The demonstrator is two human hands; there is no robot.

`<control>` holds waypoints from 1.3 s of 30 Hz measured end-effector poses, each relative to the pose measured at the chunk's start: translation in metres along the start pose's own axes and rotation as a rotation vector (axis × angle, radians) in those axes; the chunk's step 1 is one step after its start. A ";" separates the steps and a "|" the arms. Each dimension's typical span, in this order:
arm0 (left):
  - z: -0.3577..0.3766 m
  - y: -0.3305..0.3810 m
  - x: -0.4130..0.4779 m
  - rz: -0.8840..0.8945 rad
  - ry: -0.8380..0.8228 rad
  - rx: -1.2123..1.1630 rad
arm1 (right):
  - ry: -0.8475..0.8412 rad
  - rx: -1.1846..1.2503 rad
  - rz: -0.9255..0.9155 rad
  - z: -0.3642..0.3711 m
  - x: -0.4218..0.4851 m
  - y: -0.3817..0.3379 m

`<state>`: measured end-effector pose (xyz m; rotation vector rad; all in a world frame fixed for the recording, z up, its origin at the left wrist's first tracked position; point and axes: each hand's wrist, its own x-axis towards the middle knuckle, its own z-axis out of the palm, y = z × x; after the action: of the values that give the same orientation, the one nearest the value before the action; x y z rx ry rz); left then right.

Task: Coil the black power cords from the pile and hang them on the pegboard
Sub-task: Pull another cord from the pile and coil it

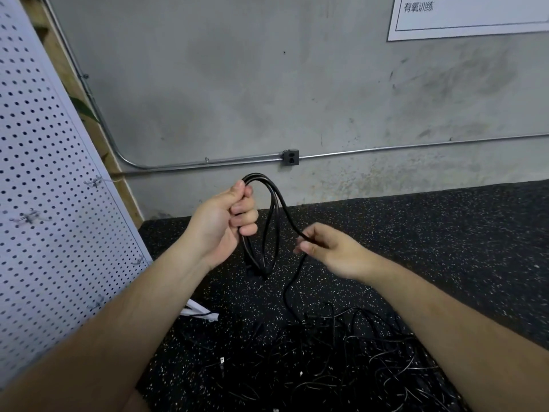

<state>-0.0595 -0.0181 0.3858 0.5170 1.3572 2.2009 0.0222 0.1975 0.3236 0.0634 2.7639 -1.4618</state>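
Sign (469, 16) at one o'clock: "有氧训练".
Left grip (225, 215) clamps coiled power cord (273, 206); right grip (329, 248) pinches its tail.

Held cord (274, 203): black, gathered in several long loops that hang from the left hand (225, 218), whose fingers curl round the top of the loops. One strand arcs over to the right hand (329, 248), is pinched there, then drops to the pile.
Pile (341, 352): tangled black cords on the floor, below both hands.
Pegboard (44, 188): white, perforated, at the left, carrying small hooks (29, 217).
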 end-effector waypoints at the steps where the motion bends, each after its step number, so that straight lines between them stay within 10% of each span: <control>1: -0.001 0.001 0.000 0.009 0.014 -0.031 | 0.026 0.004 0.020 0.004 0.001 0.005; 8: -0.005 0.003 0.006 0.100 0.091 -0.146 | 0.220 0.555 0.135 0.017 0.008 0.003; 16: -0.003 -0.002 0.009 0.218 0.126 -0.035 | 0.099 -0.532 -0.133 0.024 -0.013 -0.037; 22: 0.001 -0.011 0.008 0.245 0.107 0.174 | -0.029 -0.878 -0.268 0.025 -0.025 -0.058; 39: 0.019 -0.032 -0.006 0.069 -0.055 0.690 | 0.265 -0.545 -0.266 0.000 -0.030 -0.084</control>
<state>-0.0379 0.0039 0.3647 0.8637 2.0860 1.7018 0.0490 0.1495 0.3939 -0.1308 3.3929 -0.7178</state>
